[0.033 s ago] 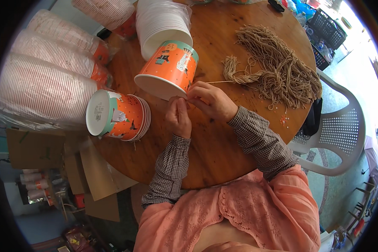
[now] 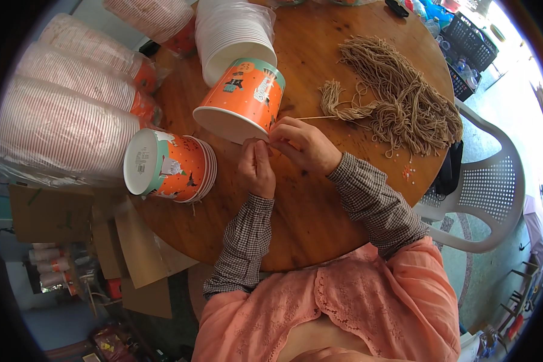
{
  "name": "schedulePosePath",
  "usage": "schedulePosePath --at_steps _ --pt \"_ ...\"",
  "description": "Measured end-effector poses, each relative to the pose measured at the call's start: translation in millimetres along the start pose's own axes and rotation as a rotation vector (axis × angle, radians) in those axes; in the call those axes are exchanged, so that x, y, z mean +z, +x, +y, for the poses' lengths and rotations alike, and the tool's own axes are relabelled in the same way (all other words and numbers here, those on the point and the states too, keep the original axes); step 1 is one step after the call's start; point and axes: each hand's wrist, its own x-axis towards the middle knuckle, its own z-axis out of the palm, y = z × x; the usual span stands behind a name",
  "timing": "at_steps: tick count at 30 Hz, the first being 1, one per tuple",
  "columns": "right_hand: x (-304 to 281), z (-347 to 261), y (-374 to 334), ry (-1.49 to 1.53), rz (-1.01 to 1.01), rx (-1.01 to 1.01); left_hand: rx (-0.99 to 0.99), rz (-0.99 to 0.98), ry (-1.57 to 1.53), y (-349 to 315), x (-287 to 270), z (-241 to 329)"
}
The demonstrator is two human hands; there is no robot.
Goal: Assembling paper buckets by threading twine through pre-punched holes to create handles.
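Observation:
An orange paper bucket (image 2: 245, 93) with a green band and printed figures lies tilted on the table, its open white rim toward me. At the rim's right side my right hand (image 2: 308, 145) is closed in a pinch. A thin tan cord (image 2: 317, 117) runs from its fingers to a loose heap of tan cords (image 2: 407, 99). My left hand (image 2: 257, 170) is closed just below the rim, thumb against fingers, touching the right fingertips. Whatever it pinches is hidden. Left of it, a short stack of nested orange buckets (image 2: 184, 166) lies on its side.
Plastic-wrapped stacks of buckets (image 2: 72, 130) crowd the left side, and a white nested stack (image 2: 238, 51) lies behind the tilted bucket. Small pale bits (image 2: 408, 175) are scattered on the round wooden table (image 2: 308, 223). A white plastic chair (image 2: 489, 187) stands at the right.

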Motion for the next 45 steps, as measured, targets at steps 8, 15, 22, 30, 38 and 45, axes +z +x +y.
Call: schedulePosePath --at_steps 8,15,22,30,38,45 --pt "0.1 -11.0 0.2 0.069 0.013 0.165 0.184 0.027 0.081 -0.9 4.8 -6.8" --pt "2.4 -9.1 -1.0 0.124 0.071 0.163 0.296 0.080 0.150 -0.1 7.4 -1.8" --pt "15.3 2.3 -3.8 0.294 0.098 0.325 0.305 0.091 0.028 1.2 7.1 -5.3" --pt "35.1 7.0 -1.5 0.442 0.467 0.388 -0.035 -0.019 -0.107 5.5 9.4 -4.5" --pt "31.1 5.6 -2.4 0.388 0.402 0.386 0.136 0.040 0.181 6.9 11.8 2.0" --pt "28.7 4.8 -2.6 0.341 0.382 0.389 0.170 0.026 0.179 5.5 11.8 1.9"
